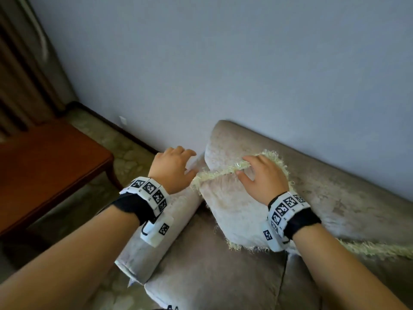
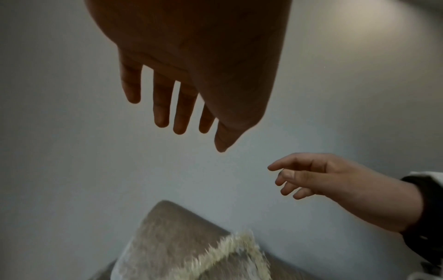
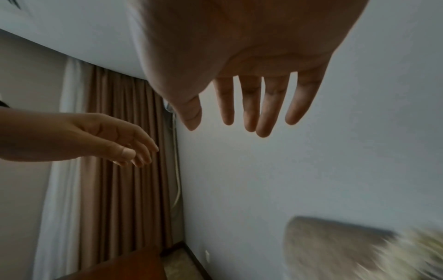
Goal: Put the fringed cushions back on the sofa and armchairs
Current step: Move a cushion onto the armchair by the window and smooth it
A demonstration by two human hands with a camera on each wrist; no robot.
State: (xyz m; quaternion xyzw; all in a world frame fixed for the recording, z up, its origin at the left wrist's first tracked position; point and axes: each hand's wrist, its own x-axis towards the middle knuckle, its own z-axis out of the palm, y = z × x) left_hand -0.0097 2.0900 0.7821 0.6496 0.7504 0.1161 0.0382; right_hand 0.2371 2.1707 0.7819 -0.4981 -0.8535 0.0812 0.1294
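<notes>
A beige velvet cushion with a pale yellow fringe stands tilted in the sofa's left corner, leaning on the backrest and the rolled armrest. My left hand hovers above the armrest by the cushion's upper left corner, fingers straight and empty. My right hand hovers over the cushion's top edge, also open. In the left wrist view my left hand and right hand sit clear above the cushion. The right wrist view shows my right hand spread, the left hand relaxed, the cushion blurred.
Another fringed edge lies on the seat at the right. A dark wooden table stands left of the sofa, with patterned floor between them. Brown curtains hang in the left corner. A plain wall runs behind the sofa.
</notes>
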